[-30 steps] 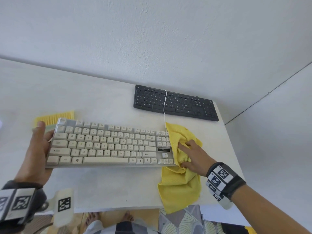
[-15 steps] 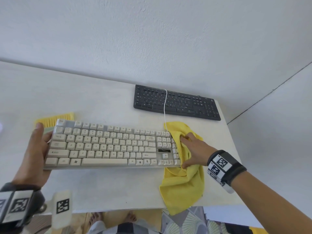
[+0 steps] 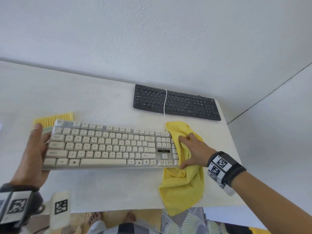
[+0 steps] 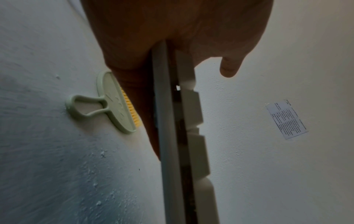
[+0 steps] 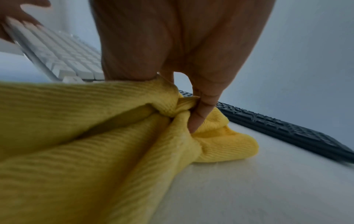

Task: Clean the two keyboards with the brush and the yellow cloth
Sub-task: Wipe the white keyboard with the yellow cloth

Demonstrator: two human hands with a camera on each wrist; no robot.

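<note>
A cream keyboard [image 3: 108, 146] is held above the white table [image 3: 94, 102], tilted toward me. My left hand [image 3: 32, 149] grips its left end, thumb on top and fingers underneath; the left wrist view shows that end [image 4: 172, 136] edge-on. My right hand [image 3: 194, 152] bunches the yellow cloth [image 3: 184, 188] against the keyboard's right end, over the number pad; the right wrist view shows its fingers [image 5: 201, 115] curled into the cloth [image 5: 95, 151]. The cloth's lower part hangs past the table's front edge. A black keyboard [image 3: 177, 102] lies at the back right. The yellow-bristled brush [image 3: 54, 119] lies behind the cream keyboard's left end.
The cream keyboard's white cable [image 3: 165, 105] runs back over the black keyboard. A wall rises just behind the table, with a small printed label [image 4: 286, 119] on it. The table's right edge is close to the black keyboard. Bare feet [image 3: 111, 218] show below the front edge.
My right hand has slid the bunched cloth away from me along the keyboard's right end. The keyboard has shifted slightly left in my left hand.
</note>
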